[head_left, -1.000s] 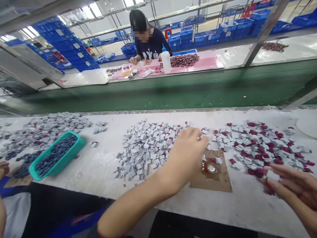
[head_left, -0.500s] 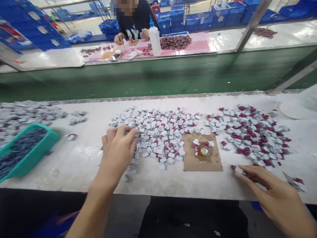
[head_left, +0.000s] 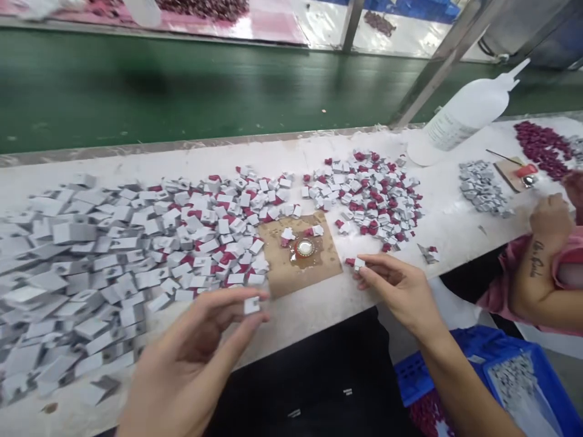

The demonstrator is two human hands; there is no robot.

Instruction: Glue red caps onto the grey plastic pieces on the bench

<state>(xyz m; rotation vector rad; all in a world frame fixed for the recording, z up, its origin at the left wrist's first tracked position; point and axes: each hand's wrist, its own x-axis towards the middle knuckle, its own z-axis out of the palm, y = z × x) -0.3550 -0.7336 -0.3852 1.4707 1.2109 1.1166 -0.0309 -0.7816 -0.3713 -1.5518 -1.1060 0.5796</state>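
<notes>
My left hand (head_left: pixel 195 352) pinches a small grey-white block (head_left: pixel 251 305) between thumb and fingertips, above the table's front part. Between the thumb and fingers of my right hand (head_left: pixel 396 282) is a small grey block with a dark red piece (head_left: pixel 357 263) at its left end. A brown cardboard square (head_left: pixel 282 282) lies between the hands, bearing a round metal cap (head_left: pixel 305 247) in a wet patch and two small pieces. Left of the cardboard spreads a big heap of grey-white blocks (head_left: pixel 122 243), some with dark red parts. Behind my right hand is a heap of red-and-grey pieces (head_left: pixel 376 197).
A large white bottle (head_left: pixel 464 115) leans at the back right. Another person's hand (head_left: pixel 551 215) is at the far right, near a smaller cardboard (head_left: pixel 505 173). Blue crates (head_left: pixel 476 346) stand below the table edge. A green belt (head_left: pixel 182 91) runs behind.
The view has swung right and down. My left hand has come away from the grey-white heap with a block in it. My right hand still holds its piece, now closer to the cardboard.
</notes>
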